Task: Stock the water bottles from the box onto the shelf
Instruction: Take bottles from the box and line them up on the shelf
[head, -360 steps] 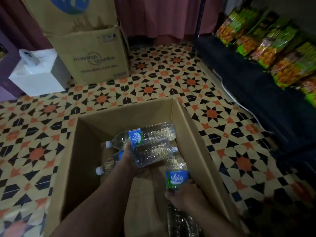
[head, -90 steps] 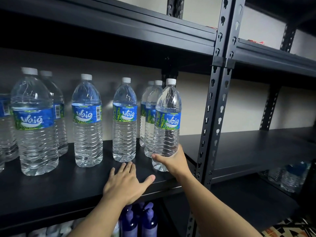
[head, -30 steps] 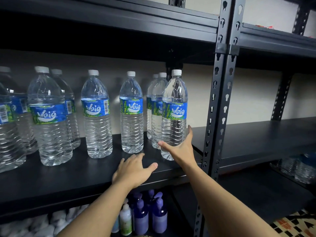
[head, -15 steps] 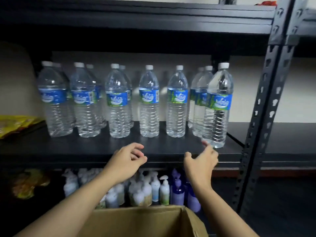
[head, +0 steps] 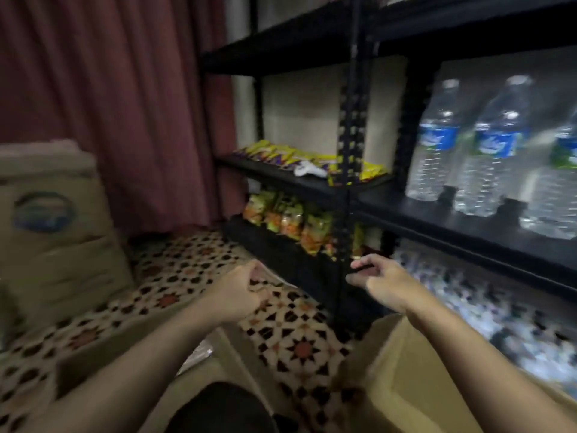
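Both hands hang empty above the box, touching nothing. The left hand point(head: 240, 292) is loosely curled; the right hand point(head: 382, 284) is half-open, fingers relaxed. The box point(head: 406, 367) lies open beneath them with its flaps spread. Its contents are too blurred to tell. The bottles point(head: 495, 151) stand upright on the shelf point(head: 437, 221), above and right of the box, well apart from both hands.

Single head view, wide-angle, blurred; faces forward-down, shelf point(head: 402, 205) close at right, tiled floor point(head: 290, 334) below.
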Demonstrator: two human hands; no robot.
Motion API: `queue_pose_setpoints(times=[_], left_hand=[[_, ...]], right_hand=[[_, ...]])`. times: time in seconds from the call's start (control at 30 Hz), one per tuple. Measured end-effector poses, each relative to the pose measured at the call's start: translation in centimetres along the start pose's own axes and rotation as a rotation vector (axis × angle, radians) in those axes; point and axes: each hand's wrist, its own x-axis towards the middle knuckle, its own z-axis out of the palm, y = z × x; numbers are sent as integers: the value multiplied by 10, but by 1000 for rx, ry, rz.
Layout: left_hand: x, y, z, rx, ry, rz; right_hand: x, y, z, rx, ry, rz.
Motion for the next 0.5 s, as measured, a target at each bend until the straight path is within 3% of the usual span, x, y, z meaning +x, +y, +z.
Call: queue_pose_setpoints(times=[0.27, 0.5], left_hand=[[-88, -182, -25, 102, 135, -405], [-105, -287, -7, 115, 232, -784]], right_hand=[[24, -46, 166, -206, -321, -14], [39, -88, 275, -352, -509, -120]])
